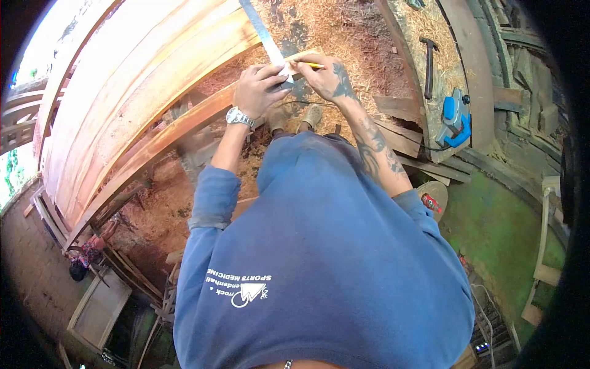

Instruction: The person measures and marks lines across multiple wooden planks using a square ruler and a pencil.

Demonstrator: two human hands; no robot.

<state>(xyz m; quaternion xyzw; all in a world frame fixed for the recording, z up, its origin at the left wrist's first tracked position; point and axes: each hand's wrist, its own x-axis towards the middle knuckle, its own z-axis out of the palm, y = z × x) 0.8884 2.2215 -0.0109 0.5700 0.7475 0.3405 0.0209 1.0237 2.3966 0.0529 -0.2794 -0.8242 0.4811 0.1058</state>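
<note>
My left hand [260, 89], with a watch [238, 117] on its wrist, is closed on the lower end of a metal ruler [263, 34]. The ruler lies across the end of a wooden beam [212, 109] and extends up and to the left. Just right of it, my right hand [326, 77] pinches a yellow pencil [314, 64], which points left toward the ruler. A small part of the beam's end shows between my hands; the ruler's edge under my left fingers is partly hidden.
Long curved planks [141, 67] fill the upper left. On a board at the right lie a hammer [429, 71] and a blue power planer [453, 117] with a cord. A red can [430, 202] stands below them. Wood shavings [350, 31] cover the ground.
</note>
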